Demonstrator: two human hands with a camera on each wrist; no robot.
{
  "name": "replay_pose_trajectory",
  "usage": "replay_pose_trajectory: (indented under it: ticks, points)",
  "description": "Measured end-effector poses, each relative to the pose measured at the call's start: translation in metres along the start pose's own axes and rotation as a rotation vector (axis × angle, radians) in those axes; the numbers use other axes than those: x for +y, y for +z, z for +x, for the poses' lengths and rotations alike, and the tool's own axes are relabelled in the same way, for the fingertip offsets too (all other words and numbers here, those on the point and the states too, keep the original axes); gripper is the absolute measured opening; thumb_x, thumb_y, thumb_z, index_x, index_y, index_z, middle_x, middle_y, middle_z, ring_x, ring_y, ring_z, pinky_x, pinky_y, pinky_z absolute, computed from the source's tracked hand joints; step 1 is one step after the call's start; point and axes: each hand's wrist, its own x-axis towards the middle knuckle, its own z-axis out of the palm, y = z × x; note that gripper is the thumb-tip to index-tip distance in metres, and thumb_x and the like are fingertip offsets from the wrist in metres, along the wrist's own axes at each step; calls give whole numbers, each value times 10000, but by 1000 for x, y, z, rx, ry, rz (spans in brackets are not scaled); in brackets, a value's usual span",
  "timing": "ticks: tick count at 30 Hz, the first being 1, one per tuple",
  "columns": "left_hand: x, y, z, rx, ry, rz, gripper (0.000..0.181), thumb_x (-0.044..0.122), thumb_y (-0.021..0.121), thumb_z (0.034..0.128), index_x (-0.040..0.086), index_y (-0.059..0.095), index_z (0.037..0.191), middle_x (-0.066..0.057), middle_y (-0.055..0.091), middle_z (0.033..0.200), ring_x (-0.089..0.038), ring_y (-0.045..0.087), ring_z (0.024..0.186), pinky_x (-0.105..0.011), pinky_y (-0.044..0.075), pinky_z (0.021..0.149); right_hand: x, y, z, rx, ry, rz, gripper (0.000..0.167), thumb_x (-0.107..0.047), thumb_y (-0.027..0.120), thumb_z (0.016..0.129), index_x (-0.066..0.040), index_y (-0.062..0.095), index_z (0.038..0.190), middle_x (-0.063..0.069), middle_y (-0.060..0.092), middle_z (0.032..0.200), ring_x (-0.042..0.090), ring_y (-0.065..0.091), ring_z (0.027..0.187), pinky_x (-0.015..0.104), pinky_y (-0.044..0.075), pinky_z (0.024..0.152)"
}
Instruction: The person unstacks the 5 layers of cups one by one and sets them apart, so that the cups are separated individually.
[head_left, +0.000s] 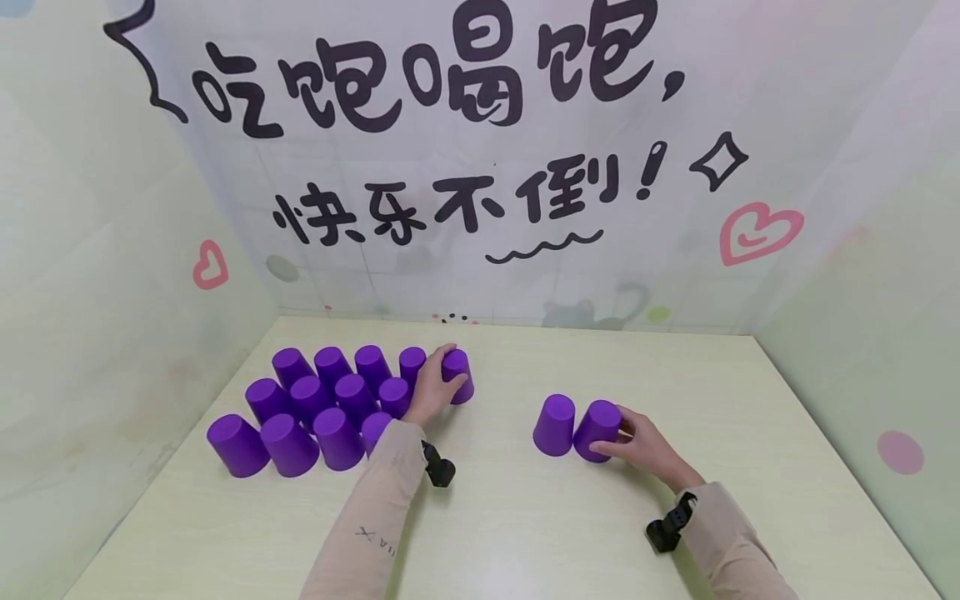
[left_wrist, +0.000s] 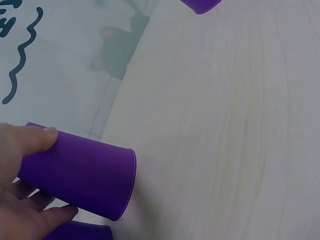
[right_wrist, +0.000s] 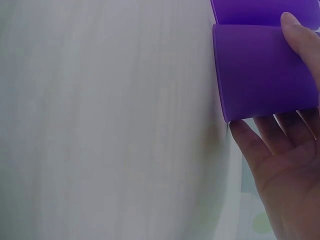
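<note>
At the right end of the back row of cups, my left hand (head_left: 431, 390) grips an upside-down purple cup (head_left: 465, 365), thumb on its near side and fingers behind. In the left wrist view, that cup's rim faces the table, and another purple cup (left_wrist: 82, 231) sits close by. Farther right, my right hand (head_left: 647, 446) holds a second upside-down purple cup (head_left: 597, 427) between thumb and fingers. This one stands against or very close to another inverted purple cup (head_left: 554, 425) on its left. The right wrist view shows the held cup (right_wrist: 265, 75) upright on its rim.
Several more inverted purple cups (head_left: 341, 437) stand in three rows on the left of the pale table (head_left: 495, 517); my left forearm partly hides some. A printed cloth wall (head_left: 450, 275) borders the table's back, with side walls left and right.
</note>
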Motion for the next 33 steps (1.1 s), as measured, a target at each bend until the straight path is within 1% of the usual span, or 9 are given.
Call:
replay_pose_trajectory:
  ticks: [5, 13, 18, 22, 25, 27, 30, 33]
  points:
    - [-1, 0, 0, 7, -1, 9, 540, 76, 614, 826, 75, 388, 1317, -137, 416, 1308, -290, 392, 1188, -409, 325, 990, 0, -1, -1, 0, -3, 6, 564, -154, 721, 736, 27, 466, 1205, 199, 550, 1095, 148, 583, 922, 245, 498, 758]
    - [-1, -2, 0, -12, 1, -7, 570, 70, 611, 826, 57, 358, 1336, -135, 390, 1334, -296, 375, 1203, -420, 312, 997, 0, 0, 0, 1, 11, 4, 570, -156, 723, 734, 29, 464, 1207, 199, 548, 1100, 250, 573, 952, 250, 500, 757]
    - [6, -5, -2, -29, 7, 10, 618, 90, 620, 823, 82, 319, 1363, -121, 349, 1365, -282, 351, 1222, -406, 306, 1004, -1, 0, 0, 8, 18, -10, 578, -162, 727, 730, 48, 464, 1199, 207, 551, 1093, 269, 574, 948, 250, 502, 748]
    - [20, -11, -1, -17, 63, 15, 630, 126, 634, 818, 109, 322, 1364, -111, 333, 1373, -265, 322, 1241, -401, 294, 1011, -2, 0, 0, 12, 9, -24, 572, -154, 722, 736, 60, 460, 1198, 205, 553, 1088, 253, 575, 942, 254, 503, 745]
    - [34, -14, 0, -10, 144, 11, 620, 132, 646, 808, 112, 346, 1350, -109, 345, 1367, -261, 303, 1253, -410, 280, 1018, -4, 0, -1, 17, 17, -28, 571, -154, 724, 733, 54, 464, 1197, 194, 558, 1087, 230, 578, 940, 248, 502, 746]
    - [45, -14, 1, -16, 200, -2, 605, 121, 647, 805, 103, 361, 1339, -109, 358, 1358, -262, 302, 1253, -419, 275, 1019, -4, 0, -1, 16, 18, -27, 571, -153, 725, 732, 54, 465, 1197, 195, 558, 1087, 229, 578, 940, 246, 500, 747]
    - [61, -9, -2, -43, 260, -14, 585, 130, 644, 808, 94, 374, 1326, -95, 371, 1350, -252, 308, 1251, -415, 265, 1024, -5, 0, -1, 10, 15, -18, 567, -150, 723, 735, 57, 464, 1195, 207, 553, 1089, 260, 572, 948, 246, 498, 748]
    - [74, 0, -7, -94, 281, -23, 575, 153, 641, 813, 101, 380, 1323, -74, 382, 1346, -231, 321, 1244, -400, 271, 1022, -4, 0, -1, 4, 14, -13, 566, -148, 721, 737, 57, 462, 1196, 214, 549, 1092, 283, 566, 955, 243, 496, 750]
